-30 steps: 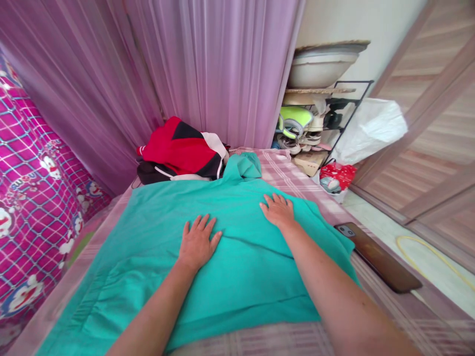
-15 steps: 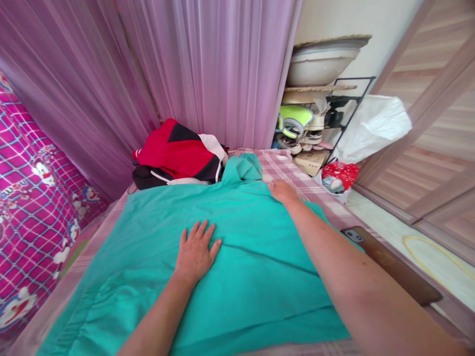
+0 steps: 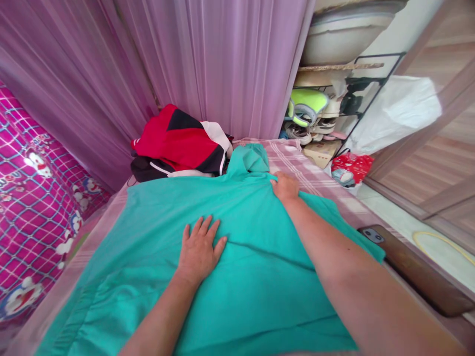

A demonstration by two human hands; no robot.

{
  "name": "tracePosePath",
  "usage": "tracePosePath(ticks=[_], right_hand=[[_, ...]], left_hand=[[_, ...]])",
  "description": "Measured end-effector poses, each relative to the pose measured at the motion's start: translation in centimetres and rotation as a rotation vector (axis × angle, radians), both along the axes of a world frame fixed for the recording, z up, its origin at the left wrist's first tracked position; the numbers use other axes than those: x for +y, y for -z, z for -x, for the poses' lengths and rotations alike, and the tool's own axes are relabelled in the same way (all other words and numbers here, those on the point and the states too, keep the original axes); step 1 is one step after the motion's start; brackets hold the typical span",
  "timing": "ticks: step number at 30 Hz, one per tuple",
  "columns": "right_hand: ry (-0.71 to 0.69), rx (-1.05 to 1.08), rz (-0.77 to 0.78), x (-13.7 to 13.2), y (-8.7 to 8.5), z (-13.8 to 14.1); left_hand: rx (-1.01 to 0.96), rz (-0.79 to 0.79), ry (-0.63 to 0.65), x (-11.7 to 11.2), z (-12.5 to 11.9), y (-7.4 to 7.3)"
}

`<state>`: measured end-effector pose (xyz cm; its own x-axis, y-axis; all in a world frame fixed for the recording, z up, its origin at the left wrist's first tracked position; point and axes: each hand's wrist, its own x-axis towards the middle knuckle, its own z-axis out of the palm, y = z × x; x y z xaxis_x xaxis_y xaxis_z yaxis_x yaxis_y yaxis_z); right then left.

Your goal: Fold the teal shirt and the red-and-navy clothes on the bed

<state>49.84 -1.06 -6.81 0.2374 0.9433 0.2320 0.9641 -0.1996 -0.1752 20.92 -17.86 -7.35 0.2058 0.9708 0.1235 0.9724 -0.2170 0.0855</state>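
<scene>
Clearly, the green garment [image 3: 241, 291] lay spread across the bed [image 3: 287, 158] in front of you, covering most of the checked sheet, with its gathered edge at the lower left and a bunched piece sticking out at the far side. Your left hand [image 3: 199, 253] rested palm down near the middle of the cloth, fingers apart and thumb out to the side, pressing flat and gripping nothing. Your right hand [image 3: 285, 187] was at the far edge, to the right of the bunched piece; its fingers were curled together and clamped on the fabric, and creases ran away from that point. How much cloth sat inside the fist, you could not tell. A long crease crossed the garment from beside your left thumb toward your right forearm. To the right, a phone [image 3: 415, 272] lay back up on the bed, the garment's right corner reaching its edge. Beyond the cloth, left of the bunched piece, sat a heap of red, black and white clothes [image 3: 174, 148] against the purple curtain [image 3: 222, 64]. A pink patterned cloth [image 3: 22, 198] hung at your far left. Past the bed on the right stood a black rack [image 3: 382, 86] with shoes [image 3: 297, 132], a large basin [image 3: 341, 42] above it and a white bag [image 3: 401, 113] beside it.
</scene>
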Motion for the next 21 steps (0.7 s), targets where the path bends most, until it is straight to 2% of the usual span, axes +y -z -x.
tracePosePath(ticks=[2,5,8,10,12,14,15,17,19,21], right_hand=[[-0.062,-0.001,-0.042,-0.9,-0.5,0.6],[-0.309,-0.001,-0.094,-3.4,-0.8,1.9],[-0.539,-0.022,0.038,-6.8,-0.3,2.8],[-0.528,-0.052,0.176,-8.7,0.0,2.7],[-0.375,-0.064,0.257,-9.9,-0.1,2.5],[-0.251,-0.033,0.232,-10.9,-0.6,2.9],[-0.254,-0.006,0.183,-11.4,-0.9,3.5],[-0.393,0.04,0.063,-13.1,-0.9,5.4],[-0.562,0.06,-0.019,-15.3,-0.2,7.6],[-0.587,0.064,-0.032,-17.4,1.1,9.2]], left_hand=[[-0.013,0.008,-0.002,-0.1,-0.2,-0.2],[-0.029,0.025,0.001,-0.1,-0.3,-0.4],[-0.042,0.035,0.003,0.0,-0.3,-0.4],[-0.056,0.036,0.006,0.0,-0.3,-0.3],[-0.068,0.035,0.008,0.0,-0.3,-0.3],[-0.076,0.035,0.001,0.0,-0.4,-0.3],[-0.08,0.034,-0.001,0.0,-0.4,-0.3],[-0.094,0.028,0.0,-0.1,-0.5,-0.4],[-0.126,0.015,0.017,-0.2,-0.3,-0.5],[-0.186,-0.017,0.035,-0.5,0.2,-0.7]])
